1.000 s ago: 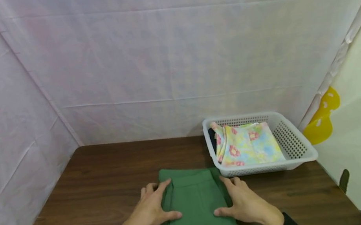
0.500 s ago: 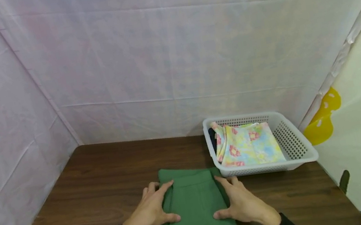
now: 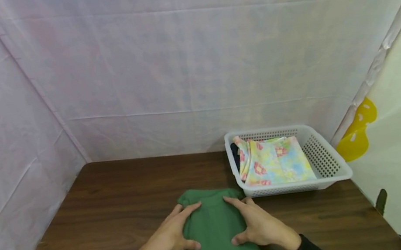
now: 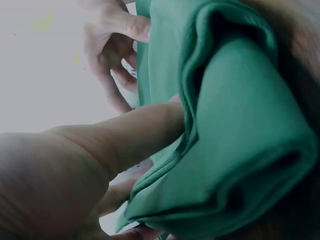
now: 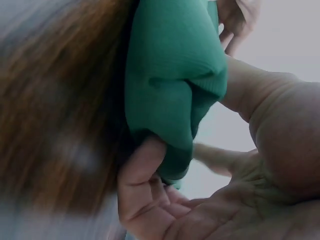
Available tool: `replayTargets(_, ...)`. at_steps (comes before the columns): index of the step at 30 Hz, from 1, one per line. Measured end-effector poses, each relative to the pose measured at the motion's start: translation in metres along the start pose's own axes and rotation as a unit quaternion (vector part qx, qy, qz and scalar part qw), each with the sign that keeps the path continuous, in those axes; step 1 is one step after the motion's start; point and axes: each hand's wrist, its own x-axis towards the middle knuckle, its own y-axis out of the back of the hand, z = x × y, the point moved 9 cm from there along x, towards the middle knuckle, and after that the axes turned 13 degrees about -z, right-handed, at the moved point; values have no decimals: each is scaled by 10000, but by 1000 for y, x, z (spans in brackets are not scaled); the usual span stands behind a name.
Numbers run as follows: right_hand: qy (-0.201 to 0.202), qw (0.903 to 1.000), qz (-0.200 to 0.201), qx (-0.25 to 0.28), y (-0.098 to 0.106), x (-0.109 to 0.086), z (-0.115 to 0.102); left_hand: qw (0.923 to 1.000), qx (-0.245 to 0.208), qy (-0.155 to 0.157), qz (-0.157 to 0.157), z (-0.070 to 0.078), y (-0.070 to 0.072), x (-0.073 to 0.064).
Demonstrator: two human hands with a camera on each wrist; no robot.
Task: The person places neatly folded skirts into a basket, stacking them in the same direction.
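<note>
A folded green garment, with a waistband-like seam across its far part, lies in front of me at the table's near side. My left hand grips its left side, thumb on the upper face; in the left wrist view the fingers reach round the far edge of the cloth. On the opposite side my right hand grips it too. The right wrist view shows curled fingers tucked under the cloth's rolled edge, with the thumb over its top. The garment's layers bulge between both hands.
A white perforated plastic basket stands behind and to the right, close to the garment's far right corner. Inside it lie a folded floral cloth and something dark. The brown wooden table backs onto a white fabric wall.
Both hands have closed inward on the garment, the right one moving further left. The once flat cloth now looks narrower and bunched, its far corners rounded. The basket stays put.
</note>
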Motion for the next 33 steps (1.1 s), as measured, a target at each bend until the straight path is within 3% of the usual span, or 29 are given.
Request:
replayTargets(8,214,9995,-99,-212,-4,3,-7,10000,-67,-3,-37,0,-1,-4)
replayTargets(12,176,9994,-39,-286,-5,2,-6,9997,-174,-193,-20,2,-1,-5)
replayTargets(26,562,9959,567,-424,4,0,-20,9980,-330,-504,215,5,12,-10)
replayTargets(33,783,9922,861,-436,11,-3,-28,9971,-396,-490,437,7,24,-15)
